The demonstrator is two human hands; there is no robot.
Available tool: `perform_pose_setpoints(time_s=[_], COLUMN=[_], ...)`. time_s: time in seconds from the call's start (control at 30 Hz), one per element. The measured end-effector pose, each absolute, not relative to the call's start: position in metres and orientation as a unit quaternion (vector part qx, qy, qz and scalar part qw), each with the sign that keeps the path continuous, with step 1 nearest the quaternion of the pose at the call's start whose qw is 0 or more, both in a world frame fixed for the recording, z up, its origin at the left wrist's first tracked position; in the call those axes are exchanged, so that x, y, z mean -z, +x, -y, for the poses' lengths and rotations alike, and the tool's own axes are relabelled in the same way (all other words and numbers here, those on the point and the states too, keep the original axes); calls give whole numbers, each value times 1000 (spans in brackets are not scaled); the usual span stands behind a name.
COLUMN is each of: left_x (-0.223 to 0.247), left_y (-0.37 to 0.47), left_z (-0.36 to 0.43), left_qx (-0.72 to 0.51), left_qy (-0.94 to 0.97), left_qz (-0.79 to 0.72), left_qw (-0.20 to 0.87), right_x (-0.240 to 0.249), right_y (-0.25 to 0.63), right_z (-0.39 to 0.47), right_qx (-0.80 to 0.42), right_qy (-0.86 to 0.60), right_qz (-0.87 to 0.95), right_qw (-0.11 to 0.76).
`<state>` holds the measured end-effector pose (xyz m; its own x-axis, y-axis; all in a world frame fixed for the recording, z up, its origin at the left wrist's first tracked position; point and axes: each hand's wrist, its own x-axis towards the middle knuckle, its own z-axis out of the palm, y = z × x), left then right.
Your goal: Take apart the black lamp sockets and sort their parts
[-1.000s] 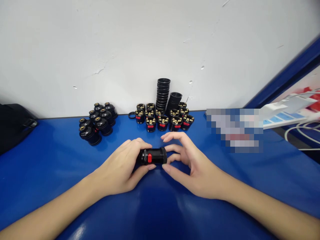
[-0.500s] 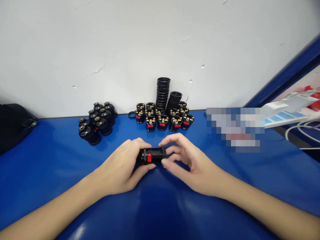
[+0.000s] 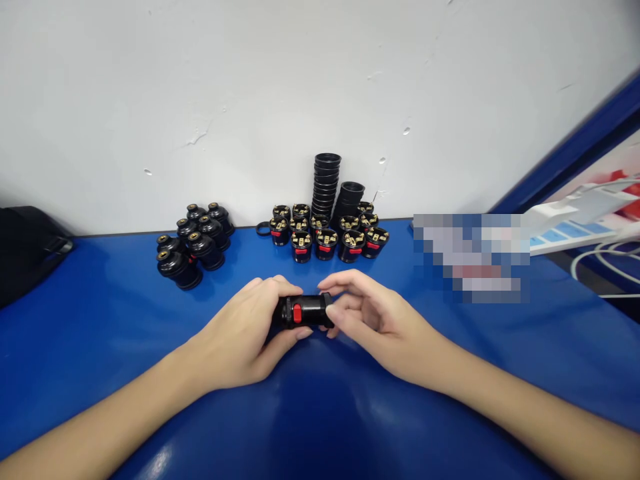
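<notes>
A black lamp socket (image 3: 310,311) with a red switch lies sideways between my hands. My left hand (image 3: 245,333) is closed around its left end, thumb below and fingers above, hiding that end. At the socket's right end is a black ring (image 3: 328,308). The thumb and fingers of my right hand (image 3: 373,320) close on this ring from the right.
Several finished-looking black sockets (image 3: 205,250) stand at the left. Several socket inserts with brass contacts (image 3: 326,241) stand by the wall, with two stacks of black rings (image 3: 327,187) behind. A loose ring (image 3: 263,229) lies beside them. A dark bag (image 3: 30,250) is far left, white cables (image 3: 600,257) far right.
My right thumb has moved up onto the ring and the right-hand fingers have curled further under and around it. The left hand keeps its hold with hardly any movement.
</notes>
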<state>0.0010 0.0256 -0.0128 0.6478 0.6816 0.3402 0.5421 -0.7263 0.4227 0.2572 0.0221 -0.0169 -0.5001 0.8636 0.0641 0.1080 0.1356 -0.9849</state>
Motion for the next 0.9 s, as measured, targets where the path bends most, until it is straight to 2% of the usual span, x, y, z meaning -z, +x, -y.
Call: perform_pose_setpoints(time_s=[0.17,0.33,0.47,0.67,0.8,0.9], left_x=[12,11,11,13,12,12], left_y=[1,1,1,1,1,1], left_z=[-26,-26,-25,-26,-26,-26], left_qx=[-245,-244,-241,-243,-241,-242], left_qy=[897,897,899,899,899,900], left_qz=[-341,-340,-341,-339,-339,-338], left_qw=[140,142,136,136,133,135], right_x=[17,20,22,19,21,21], right_y=[256,256,255,254,256,256], right_z=[-22,-23,-22,-23,-23,-22], right_qx=[-529,-559,-519,-543,-507,-505], right_qy=[-335,-356,-319,-363,-316,-313], right_qz=[680,654,679,655,684,693], right_qw=[381,365,409,381,418,407])
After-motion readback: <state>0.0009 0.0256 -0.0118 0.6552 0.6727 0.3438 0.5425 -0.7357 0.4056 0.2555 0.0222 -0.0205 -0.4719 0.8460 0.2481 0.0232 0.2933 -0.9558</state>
